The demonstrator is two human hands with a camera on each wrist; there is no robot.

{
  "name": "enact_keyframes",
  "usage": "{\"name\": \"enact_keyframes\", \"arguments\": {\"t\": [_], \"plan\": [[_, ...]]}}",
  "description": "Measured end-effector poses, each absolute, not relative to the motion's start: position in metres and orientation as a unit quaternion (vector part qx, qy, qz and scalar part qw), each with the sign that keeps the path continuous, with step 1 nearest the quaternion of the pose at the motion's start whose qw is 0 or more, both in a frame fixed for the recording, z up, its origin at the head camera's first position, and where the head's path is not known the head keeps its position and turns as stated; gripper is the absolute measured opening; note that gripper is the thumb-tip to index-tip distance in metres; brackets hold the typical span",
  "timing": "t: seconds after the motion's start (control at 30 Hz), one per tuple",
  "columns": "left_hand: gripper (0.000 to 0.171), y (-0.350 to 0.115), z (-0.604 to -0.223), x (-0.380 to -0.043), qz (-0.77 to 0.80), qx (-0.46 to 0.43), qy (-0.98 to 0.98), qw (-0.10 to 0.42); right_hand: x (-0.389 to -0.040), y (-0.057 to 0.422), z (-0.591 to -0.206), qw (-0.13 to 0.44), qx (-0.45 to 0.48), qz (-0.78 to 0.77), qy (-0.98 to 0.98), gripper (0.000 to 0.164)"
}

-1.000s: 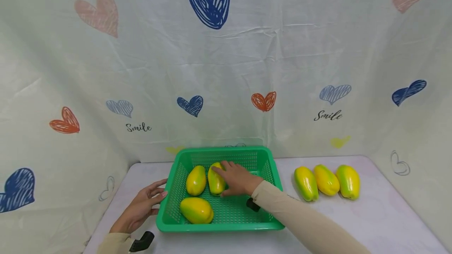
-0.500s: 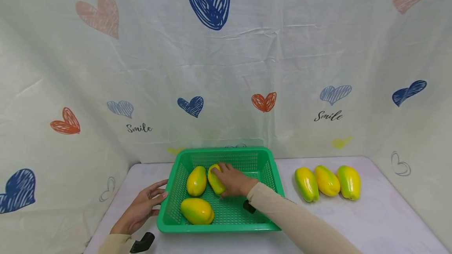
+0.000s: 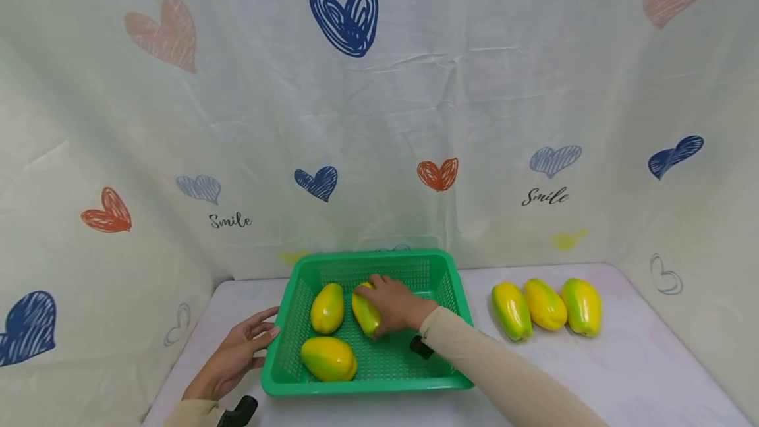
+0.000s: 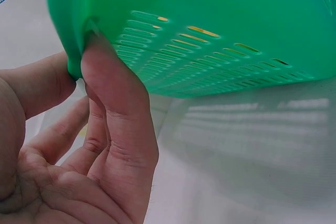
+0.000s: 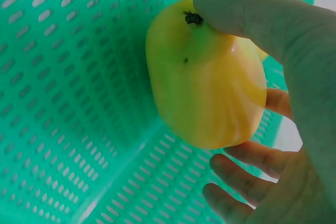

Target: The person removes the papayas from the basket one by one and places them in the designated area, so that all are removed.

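A green plastic basket (image 3: 367,387) with slotted walls holds three yellow-green papayas. My right hand (image 3: 396,305) reaches inside and grips one papaya (image 3: 364,313), its thumb near the dark stem end and its fingers around the far side, as the right wrist view shows. To its left lies a second papaya (image 3: 327,309), and a third papaya (image 3: 329,359) rests on its side near the front wall. At the basket's left side, my left hand (image 3: 236,353) pinches the rim (image 4: 79,51) between thumb and finger, the other fingers below it.
On the white table (image 3: 640,374), right of the basket, three more papayas (image 3: 545,305) lie side by side. A white curtain (image 3: 379,111) printed with hearts hangs behind and at both sides.
My right hand has closed further around the papaya, which has shifted slightly toward the front of the basket. The left hand stays at the rim.
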State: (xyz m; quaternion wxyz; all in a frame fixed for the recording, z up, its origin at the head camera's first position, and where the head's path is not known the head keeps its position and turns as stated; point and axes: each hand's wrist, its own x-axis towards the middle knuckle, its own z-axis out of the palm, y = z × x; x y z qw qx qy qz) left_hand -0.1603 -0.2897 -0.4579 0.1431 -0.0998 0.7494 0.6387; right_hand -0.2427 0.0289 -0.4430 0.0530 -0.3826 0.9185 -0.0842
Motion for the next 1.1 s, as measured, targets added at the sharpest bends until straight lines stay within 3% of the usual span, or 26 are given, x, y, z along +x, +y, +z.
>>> {"name": "enact_keyframes", "arguments": {"t": [0.6, 1.1], "plan": [[0.064, -0.292, -0.455, -0.162, 0.635, -0.097, 0.753, 0.145, -0.227, 0.094, -0.396, -0.048, -0.391, -0.129, 0.91, 0.085], [0.063, -0.288, -0.457, -0.162, 0.637, -0.108, 0.75, 0.142, -0.198, 0.159, -0.381, -0.119, -0.354, -0.164, 0.913, 0.09]]}}
